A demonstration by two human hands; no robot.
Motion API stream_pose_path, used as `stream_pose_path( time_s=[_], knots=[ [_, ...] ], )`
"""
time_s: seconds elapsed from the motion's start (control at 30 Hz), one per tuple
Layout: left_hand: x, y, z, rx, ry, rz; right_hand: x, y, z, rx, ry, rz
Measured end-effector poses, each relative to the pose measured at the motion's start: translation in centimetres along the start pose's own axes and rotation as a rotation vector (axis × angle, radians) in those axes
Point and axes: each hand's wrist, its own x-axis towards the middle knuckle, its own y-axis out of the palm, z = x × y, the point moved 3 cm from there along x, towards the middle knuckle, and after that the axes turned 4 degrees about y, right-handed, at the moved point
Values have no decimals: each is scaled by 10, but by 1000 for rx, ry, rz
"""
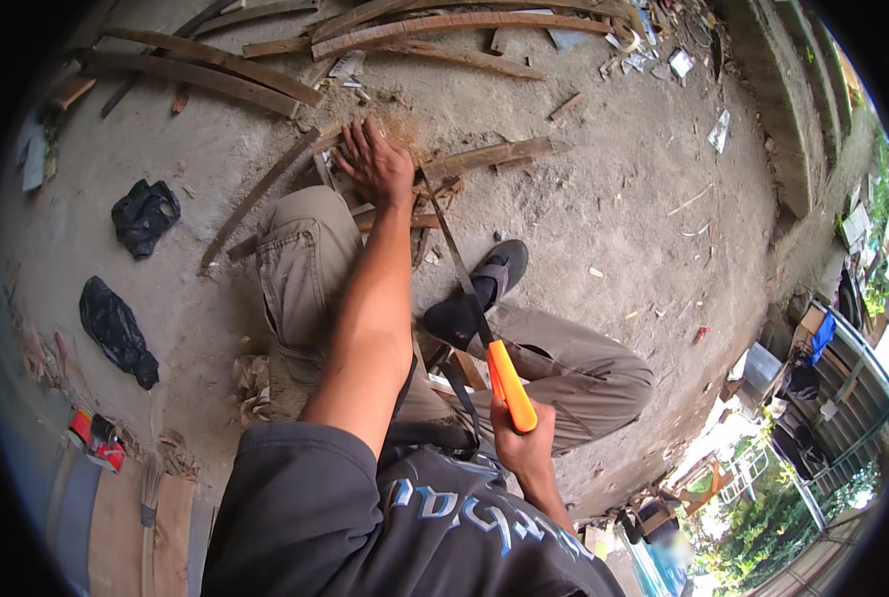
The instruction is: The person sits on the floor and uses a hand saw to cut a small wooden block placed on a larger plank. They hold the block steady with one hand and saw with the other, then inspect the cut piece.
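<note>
Right hand (522,445): fingers closing around orange plastic handle of long steel-bladed handsaw (510,383). Left hand (375,164): fingers spreading open, pressing down weathered brown wooden plank (484,156) lying on concrete ground (614,219).

My left hand (375,164) lies on a plank (489,156), with my saw (474,308) right of it; 2 bags (126,269) lie far left on the ground (614,199).
</note>
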Motion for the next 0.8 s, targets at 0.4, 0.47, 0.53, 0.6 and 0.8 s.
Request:
stream_pose_path(
  time_s=[0.4, 0.47, 0.53, 0.6, 0.8],
  knots=[
    [6, 12, 5, 23, -18, 12, 108, 56, 17, 89, -183, -13],
    [-1, 11, 7, 40, 0, 3, 99, 58, 15, 79, -199, -39],
    [-1, 12, 4, 49, 9, 79, 92, 56, 13, 94, -178, -46],
    [-3, 13, 3, 62, 14, 76, 92, 56, 18, 99, -158, -54],
    [-4, 12, 5, 69, 18, 63, 88, 61, 18, 159, -171, -87]
  ],
)
